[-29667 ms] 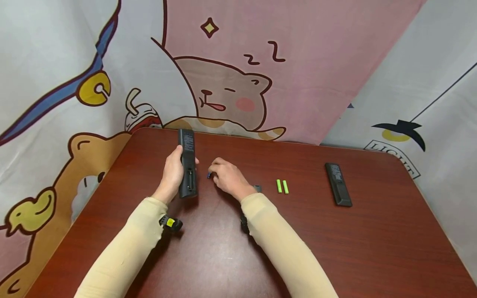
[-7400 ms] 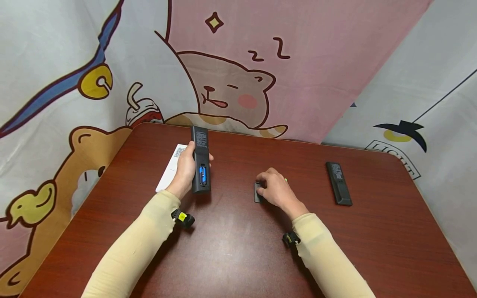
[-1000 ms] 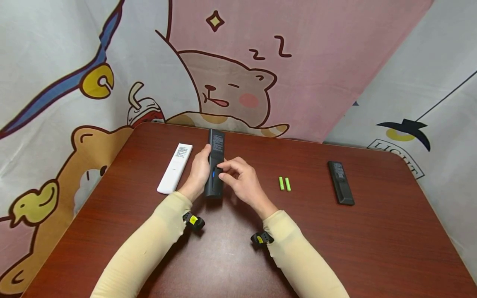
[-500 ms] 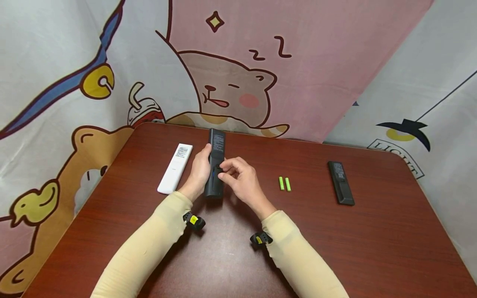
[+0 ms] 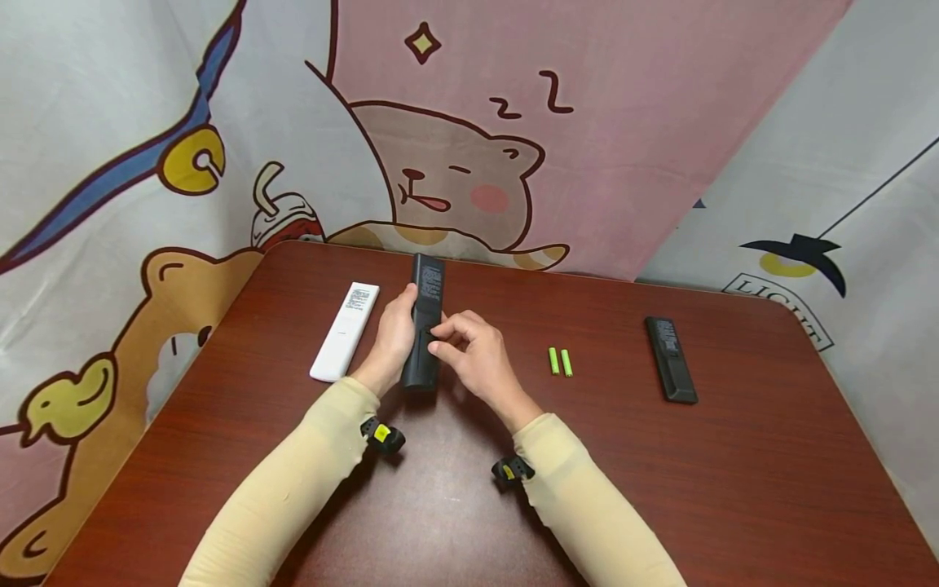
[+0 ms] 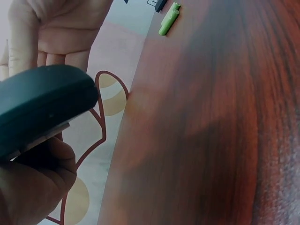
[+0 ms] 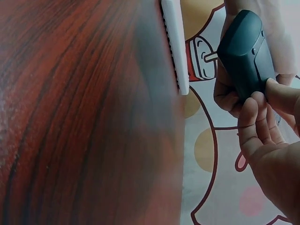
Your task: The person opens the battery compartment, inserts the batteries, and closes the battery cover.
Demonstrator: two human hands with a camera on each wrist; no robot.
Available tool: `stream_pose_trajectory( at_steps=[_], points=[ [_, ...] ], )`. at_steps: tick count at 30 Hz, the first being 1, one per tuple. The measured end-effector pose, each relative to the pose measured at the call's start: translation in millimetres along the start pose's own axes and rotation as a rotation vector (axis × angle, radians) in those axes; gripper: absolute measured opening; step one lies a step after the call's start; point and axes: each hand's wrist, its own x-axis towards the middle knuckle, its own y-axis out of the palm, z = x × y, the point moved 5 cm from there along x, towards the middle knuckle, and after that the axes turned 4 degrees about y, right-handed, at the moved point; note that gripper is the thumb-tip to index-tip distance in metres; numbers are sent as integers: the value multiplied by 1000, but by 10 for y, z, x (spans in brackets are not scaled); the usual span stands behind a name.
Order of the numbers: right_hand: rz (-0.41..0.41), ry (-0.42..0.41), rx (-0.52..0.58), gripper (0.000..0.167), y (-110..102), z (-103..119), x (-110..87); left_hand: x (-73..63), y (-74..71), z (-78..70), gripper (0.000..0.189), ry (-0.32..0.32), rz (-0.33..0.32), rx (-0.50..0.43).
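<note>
My left hand point(image 5: 394, 333) grips a black remote control point(image 5: 429, 281), its labelled back turned up. A dark battery cover point(image 5: 420, 346) lies over the battery bay near the remote's lower end, and no blue shows there. At the cover's right edge, the curled fingers and thumb of my right hand point(image 5: 475, 350) pinch it. In the right wrist view the thumb and fingertips of the right hand point(image 7: 269, 133) meet the side of the remote point(image 7: 243, 58). From the left wrist, the remote's rounded end point(image 6: 51, 101) hides part of both hands.
A white remote control point(image 5: 345, 333) lies face down to the left. Two green batteries point(image 5: 561, 362) lie side by side right of my hands. Farther right is another black remote control point(image 5: 671, 360). A printed cloth point(image 5: 623, 122) hangs behind the brown table point(image 5: 770, 456).
Half a minute ago the bay was bare; later it held blue batteries. The right hand has since brought the cover over from the table, and the last blue sliver has vanished under it.
</note>
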Motion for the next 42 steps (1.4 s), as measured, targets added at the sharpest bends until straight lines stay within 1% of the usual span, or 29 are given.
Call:
stream_pose_trajectory(
  at_steps=[5,12,17,25,28,31,34,38,42],
  points=[
    [-7,-27,-40,13,-11,21,16,-16,17,-17,68,2,-7,23],
    [20,-5,-48,13,-34,24,20,-19,41,-31,65,29,-26,48],
    [41,-1,-36,13,-57,2,12,-16,50,-5,64,15,-24,47],
    [75,19,-58,12,-79,-42,-1,3,57,58,60,-21,-28,47],
    [84,36,-56,11,-100,-63,-13,11,44,72,60,-22,-30,72],
    [82,46,-55,10,-143,-81,-26,20,22,84,60,-11,-32,138],
    [73,46,-63,10,-192,-103,-32,26,3,101,58,-3,-33,169],
    [65,59,-87,11,-260,-137,-39,41,-25,142,56,-1,-39,172],
    [63,82,-106,11,-331,-182,-55,60,-51,178,54,0,-41,204]
  ],
)
